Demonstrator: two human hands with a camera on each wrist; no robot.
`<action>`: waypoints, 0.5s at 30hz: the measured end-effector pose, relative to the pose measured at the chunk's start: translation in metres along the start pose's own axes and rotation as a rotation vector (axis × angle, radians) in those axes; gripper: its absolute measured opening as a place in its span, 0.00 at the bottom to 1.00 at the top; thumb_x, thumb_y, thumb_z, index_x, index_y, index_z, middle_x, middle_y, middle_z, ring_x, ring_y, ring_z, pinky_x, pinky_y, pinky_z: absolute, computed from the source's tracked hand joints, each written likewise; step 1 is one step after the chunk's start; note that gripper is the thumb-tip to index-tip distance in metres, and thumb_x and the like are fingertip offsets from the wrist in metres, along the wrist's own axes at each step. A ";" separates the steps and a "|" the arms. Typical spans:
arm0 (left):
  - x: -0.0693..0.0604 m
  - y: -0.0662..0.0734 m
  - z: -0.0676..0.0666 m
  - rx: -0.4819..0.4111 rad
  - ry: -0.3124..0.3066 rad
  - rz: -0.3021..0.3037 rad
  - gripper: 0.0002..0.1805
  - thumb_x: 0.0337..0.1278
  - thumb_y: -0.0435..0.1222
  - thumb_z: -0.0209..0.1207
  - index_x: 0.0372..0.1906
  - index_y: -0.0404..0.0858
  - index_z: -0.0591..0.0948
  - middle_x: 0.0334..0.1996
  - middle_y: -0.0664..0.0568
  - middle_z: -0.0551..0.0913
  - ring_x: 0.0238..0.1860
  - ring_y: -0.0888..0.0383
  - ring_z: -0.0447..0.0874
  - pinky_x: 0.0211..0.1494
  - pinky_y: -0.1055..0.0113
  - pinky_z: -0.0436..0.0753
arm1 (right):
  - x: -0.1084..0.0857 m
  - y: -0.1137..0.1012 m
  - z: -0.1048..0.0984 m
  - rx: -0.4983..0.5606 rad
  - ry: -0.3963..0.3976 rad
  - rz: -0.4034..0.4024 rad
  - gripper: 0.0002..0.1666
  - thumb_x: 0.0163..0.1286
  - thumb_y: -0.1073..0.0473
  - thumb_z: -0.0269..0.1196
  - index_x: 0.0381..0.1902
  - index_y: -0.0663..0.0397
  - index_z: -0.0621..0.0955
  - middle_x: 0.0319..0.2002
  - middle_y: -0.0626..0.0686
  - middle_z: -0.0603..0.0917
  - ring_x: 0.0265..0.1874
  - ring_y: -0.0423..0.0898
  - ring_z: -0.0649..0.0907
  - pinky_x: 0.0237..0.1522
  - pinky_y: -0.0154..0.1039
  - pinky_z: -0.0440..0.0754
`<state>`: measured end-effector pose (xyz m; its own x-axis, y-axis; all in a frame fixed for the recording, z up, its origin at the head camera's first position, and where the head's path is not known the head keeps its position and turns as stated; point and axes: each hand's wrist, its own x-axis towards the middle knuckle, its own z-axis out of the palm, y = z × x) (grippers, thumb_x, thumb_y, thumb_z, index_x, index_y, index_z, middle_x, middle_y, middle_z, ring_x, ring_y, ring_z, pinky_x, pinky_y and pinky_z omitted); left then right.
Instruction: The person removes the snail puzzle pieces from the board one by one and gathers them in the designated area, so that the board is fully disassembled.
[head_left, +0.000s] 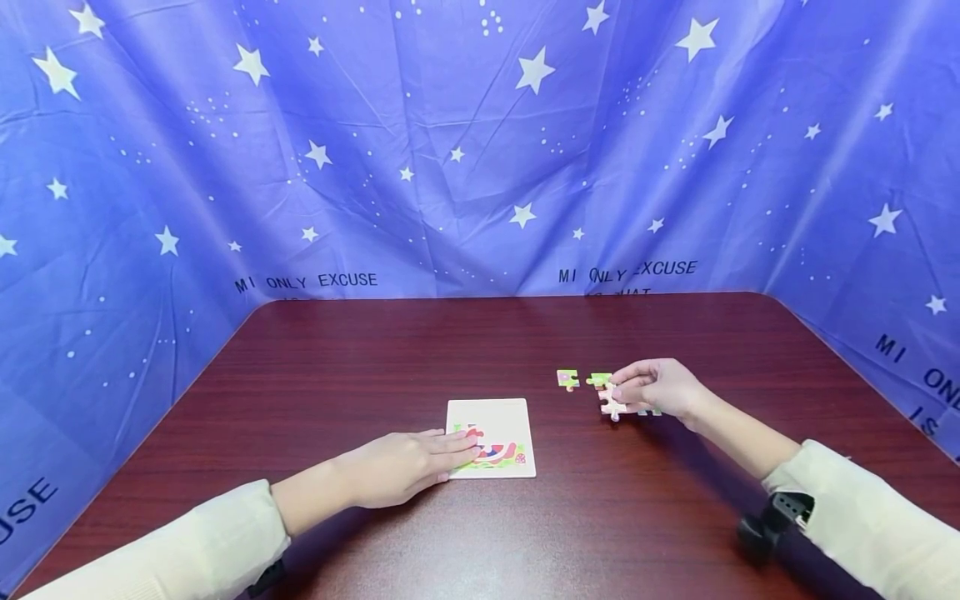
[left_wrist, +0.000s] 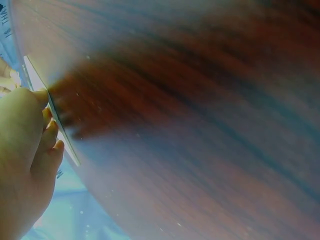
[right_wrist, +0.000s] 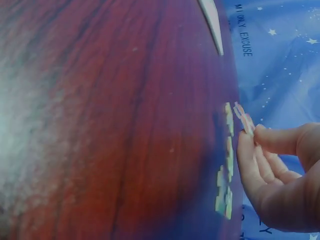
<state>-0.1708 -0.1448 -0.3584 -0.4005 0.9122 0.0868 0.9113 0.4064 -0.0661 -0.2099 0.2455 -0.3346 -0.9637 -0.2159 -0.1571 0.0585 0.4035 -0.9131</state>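
A white puzzle board (head_left: 491,412) lies on the table with a few fitted pieces (head_left: 502,452) forming a red, green and blue picture along its lower part. My left hand (head_left: 401,468) rests its extended fingers on the board's left side and covers some of the picture. Off to the right, my right hand (head_left: 663,387) pinches a pale pink jigsaw piece (head_left: 612,405) between thumb and fingers. From the right wrist view, this jigsaw piece (right_wrist: 244,119) is tilted and raised above the tabletop.
Loose green jigsaw pieces lie near the right hand: one at the left (head_left: 567,378), another (head_left: 599,379) beside the fingertips, and more (head_left: 651,412) partly hidden under the hand. The dark wooden table (head_left: 360,350) ends at a blue starry curtain (head_left: 450,125).
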 end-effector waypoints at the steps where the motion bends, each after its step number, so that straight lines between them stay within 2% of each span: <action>1: 0.000 0.000 0.000 -0.017 -0.007 -0.016 0.25 0.69 0.39 0.52 0.69 0.42 0.69 0.69 0.52 0.71 0.68 0.59 0.71 0.69 0.63 0.73 | 0.000 0.001 0.001 -0.013 0.011 0.010 0.24 0.59 0.70 0.65 0.51 0.81 0.75 0.26 0.42 0.86 0.29 0.34 0.85 0.40 0.36 0.88; 6: 0.000 0.001 0.000 -0.049 -0.019 -0.052 0.25 0.69 0.39 0.52 0.69 0.44 0.69 0.69 0.53 0.71 0.68 0.60 0.71 0.69 0.63 0.74 | 0.001 0.005 0.006 -0.117 0.097 0.030 0.19 0.54 0.72 0.67 0.45 0.78 0.80 0.25 0.49 0.88 0.25 0.35 0.85 0.33 0.36 0.88; 9: 0.000 0.001 0.001 -0.045 -0.019 -0.052 0.25 0.69 0.39 0.52 0.69 0.44 0.69 0.69 0.54 0.70 0.68 0.60 0.71 0.70 0.63 0.73 | 0.002 0.004 0.007 -0.242 0.149 0.008 0.16 0.53 0.69 0.69 0.40 0.73 0.83 0.25 0.53 0.89 0.22 0.36 0.86 0.29 0.34 0.88; 15: 0.000 0.001 0.000 -0.014 -0.013 -0.029 0.25 0.69 0.39 0.52 0.69 0.44 0.69 0.69 0.53 0.70 0.68 0.60 0.71 0.69 0.64 0.74 | 0.005 0.002 0.008 -0.481 0.211 -0.047 0.09 0.54 0.61 0.71 0.32 0.62 0.87 0.22 0.52 0.89 0.18 0.38 0.86 0.21 0.30 0.82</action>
<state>-0.1703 -0.1446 -0.3587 -0.4282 0.9006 0.0752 0.9004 0.4322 -0.0496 -0.2122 0.2383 -0.3396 -0.9968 -0.0803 0.0045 -0.0649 0.7709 -0.6336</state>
